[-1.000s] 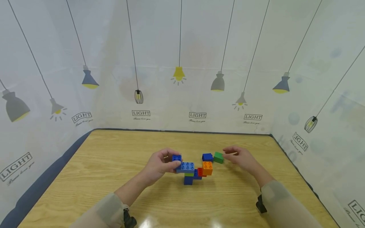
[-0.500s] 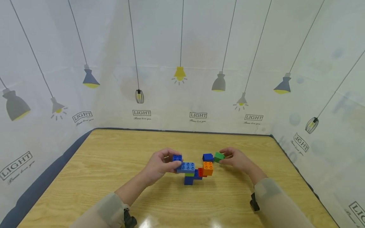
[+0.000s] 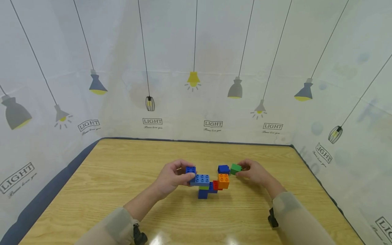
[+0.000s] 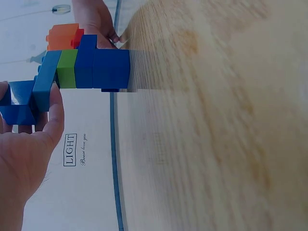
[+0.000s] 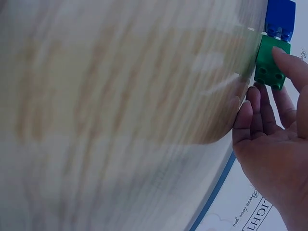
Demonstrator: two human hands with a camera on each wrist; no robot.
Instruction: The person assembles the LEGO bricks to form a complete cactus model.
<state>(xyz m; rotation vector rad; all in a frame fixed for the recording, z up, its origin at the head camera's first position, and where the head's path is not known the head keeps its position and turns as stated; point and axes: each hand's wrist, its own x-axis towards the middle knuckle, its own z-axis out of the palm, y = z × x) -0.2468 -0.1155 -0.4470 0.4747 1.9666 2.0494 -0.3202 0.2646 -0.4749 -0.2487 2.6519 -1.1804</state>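
Observation:
My left hand (image 3: 168,178) pinches the left end of a toy-brick build, around a dark blue brick (image 3: 191,170) and a lighter blue brick (image 3: 202,179). Below these come a lime brick (image 4: 67,70) and a dark blue foot brick (image 3: 202,194), which stands on the table. A red brick (image 3: 215,185) and an orange brick (image 3: 223,181) extend to the right. Beyond the build, my right hand (image 3: 256,173) pinches a green brick (image 5: 270,60) between thumb and fingers, its studs toward the palm. Beside the green one sits a loose blue brick (image 5: 281,17); whether they touch is unclear.
The wood-grain table (image 3: 122,170) has a dark edge along its back. Behind and at both sides rises a pale curtain (image 3: 171,51) printed with hanging lamps.
My right hand has moved left, and its thumb and fingers have closed on the green brick. The left hand and the build look unmoved.

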